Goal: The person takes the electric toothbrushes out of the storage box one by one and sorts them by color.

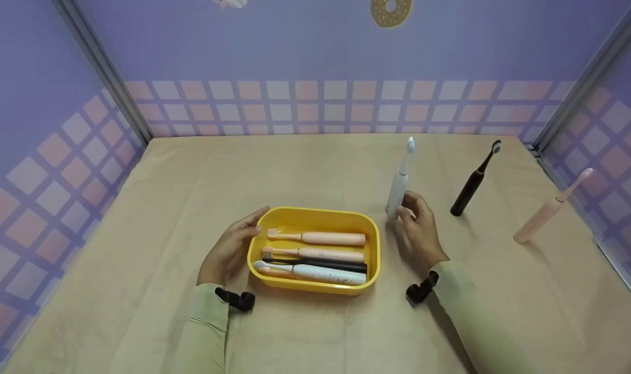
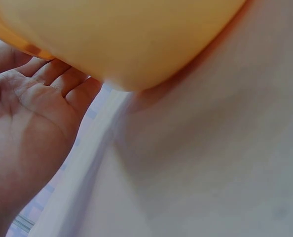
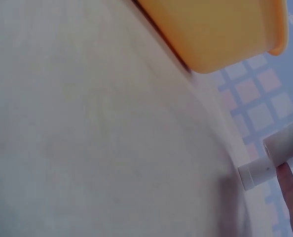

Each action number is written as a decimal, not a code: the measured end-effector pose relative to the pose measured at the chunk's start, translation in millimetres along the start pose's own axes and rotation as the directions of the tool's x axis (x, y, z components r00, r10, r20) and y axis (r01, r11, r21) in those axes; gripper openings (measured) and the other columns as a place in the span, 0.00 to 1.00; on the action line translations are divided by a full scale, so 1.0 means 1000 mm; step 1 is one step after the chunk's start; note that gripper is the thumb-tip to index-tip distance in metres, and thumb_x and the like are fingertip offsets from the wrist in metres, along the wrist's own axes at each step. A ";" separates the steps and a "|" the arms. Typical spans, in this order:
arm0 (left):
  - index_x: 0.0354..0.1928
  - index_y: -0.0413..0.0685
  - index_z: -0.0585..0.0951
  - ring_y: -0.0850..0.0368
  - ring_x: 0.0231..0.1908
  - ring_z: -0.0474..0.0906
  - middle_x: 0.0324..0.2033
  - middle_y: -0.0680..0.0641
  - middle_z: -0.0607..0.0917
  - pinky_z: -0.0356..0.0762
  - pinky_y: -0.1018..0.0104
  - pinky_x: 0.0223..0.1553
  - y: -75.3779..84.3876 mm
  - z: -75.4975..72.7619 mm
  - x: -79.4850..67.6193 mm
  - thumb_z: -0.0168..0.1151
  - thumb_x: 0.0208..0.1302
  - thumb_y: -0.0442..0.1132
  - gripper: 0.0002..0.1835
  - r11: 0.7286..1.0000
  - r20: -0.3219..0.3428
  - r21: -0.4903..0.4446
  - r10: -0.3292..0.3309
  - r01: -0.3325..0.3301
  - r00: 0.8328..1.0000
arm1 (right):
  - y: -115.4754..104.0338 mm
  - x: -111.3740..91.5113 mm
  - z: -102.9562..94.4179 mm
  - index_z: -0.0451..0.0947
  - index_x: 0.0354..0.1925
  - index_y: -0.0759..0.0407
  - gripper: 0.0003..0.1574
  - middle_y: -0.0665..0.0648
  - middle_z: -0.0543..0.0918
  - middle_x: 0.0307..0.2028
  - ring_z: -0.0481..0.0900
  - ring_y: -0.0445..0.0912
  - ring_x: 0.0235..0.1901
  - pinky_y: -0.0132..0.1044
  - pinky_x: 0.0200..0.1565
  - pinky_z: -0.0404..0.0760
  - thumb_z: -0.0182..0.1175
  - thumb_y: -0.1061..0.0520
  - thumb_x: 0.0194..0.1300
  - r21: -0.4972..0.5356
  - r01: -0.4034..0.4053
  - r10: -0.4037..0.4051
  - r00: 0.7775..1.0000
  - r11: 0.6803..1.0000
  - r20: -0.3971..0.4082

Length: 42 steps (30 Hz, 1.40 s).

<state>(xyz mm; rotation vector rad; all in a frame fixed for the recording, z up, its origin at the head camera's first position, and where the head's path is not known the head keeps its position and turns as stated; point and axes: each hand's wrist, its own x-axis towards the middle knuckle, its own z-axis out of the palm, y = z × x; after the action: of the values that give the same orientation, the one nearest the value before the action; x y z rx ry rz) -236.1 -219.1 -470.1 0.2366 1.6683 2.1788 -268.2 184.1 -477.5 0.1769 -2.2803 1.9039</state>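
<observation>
My left hand (image 1: pixel 232 246) holds the left end of a yellow plastic box (image 1: pixel 315 212), thumb at the rim and fingers along the outer wall. Several electric toothbrushes lie in the box, among them a pink one (image 1: pixel 333 238), a black one (image 1: pixel 354 266) and a white one (image 1: pixel 328 274). Right of the box, my right hand (image 1: pixel 421 226) pinches the lower handle of a white electric toothbrush (image 1: pixel 398 189), head up. In the right wrist view, two white handle ends show near the fingers, a nearer one (image 3: pixel 287 142) and a farther one (image 3: pixel 257 173).
A black electric toothbrush (image 1: pixel 468 192) and a pink one (image 1: pixel 538 221) stand upright on the right of the cloth-covered table (image 1: pixel 216 176). Purple walls with a tile pattern (image 1: pixel 336 106) enclose the back and both sides.
</observation>
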 end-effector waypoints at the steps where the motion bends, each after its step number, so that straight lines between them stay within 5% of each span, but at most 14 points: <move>1: 0.75 0.50 0.54 0.52 0.73 0.55 0.76 0.51 0.50 0.61 0.59 0.70 0.000 0.000 0.000 0.43 0.73 0.33 0.30 1.000 -0.001 -0.001 0.000 0.000 1.000 | 0.000 0.000 0.000 0.65 0.64 0.60 0.23 0.59 0.72 0.61 0.66 0.49 0.66 0.46 0.70 0.63 0.49 0.62 0.72 -0.002 -0.002 0.002 1.000 1.000 0.003; 14: 0.76 0.50 0.53 0.50 0.72 0.55 0.75 0.51 0.51 0.60 0.57 0.70 0.000 0.001 0.000 0.42 0.73 0.32 0.31 1.000 0.001 0.005 -0.006 0.006 1.000 | 0.003 0.003 0.000 0.65 0.63 0.54 0.22 0.56 0.73 0.61 0.65 0.46 0.67 0.46 0.71 0.60 0.50 0.61 0.72 0.002 -0.082 0.082 0.996 0.997 0.041; 23: 0.76 0.49 0.52 0.50 0.73 0.54 0.75 0.48 0.51 0.59 0.59 0.70 0.000 0.000 -0.001 0.40 0.74 0.33 0.30 0.999 0.020 0.049 0.007 -0.008 1.000 | 0.009 0.004 -0.002 0.65 0.62 0.59 0.23 0.59 0.74 0.60 0.68 0.49 0.65 0.47 0.70 0.62 0.52 0.60 0.71 -0.017 0.022 -0.020 0.997 1.000 0.076; 42: 0.76 0.51 0.53 0.50 0.73 0.55 0.75 0.49 0.52 0.59 0.59 0.70 0.000 0.000 -0.001 0.42 0.74 0.34 0.30 1.000 0.014 -0.009 -0.015 0.015 1.000 | 0.012 0.008 -0.002 0.66 0.62 0.58 0.23 0.59 0.74 0.61 0.67 0.50 0.66 0.49 0.72 0.57 0.54 0.59 0.70 -0.043 0.015 -0.010 0.994 0.999 0.107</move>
<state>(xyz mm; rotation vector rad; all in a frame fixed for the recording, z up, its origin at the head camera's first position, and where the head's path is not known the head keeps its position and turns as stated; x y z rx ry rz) -234.8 -219.3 -469.7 0.2355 1.6466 2.1691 -278.3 188.1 -487.1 0.2940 -2.3810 1.8793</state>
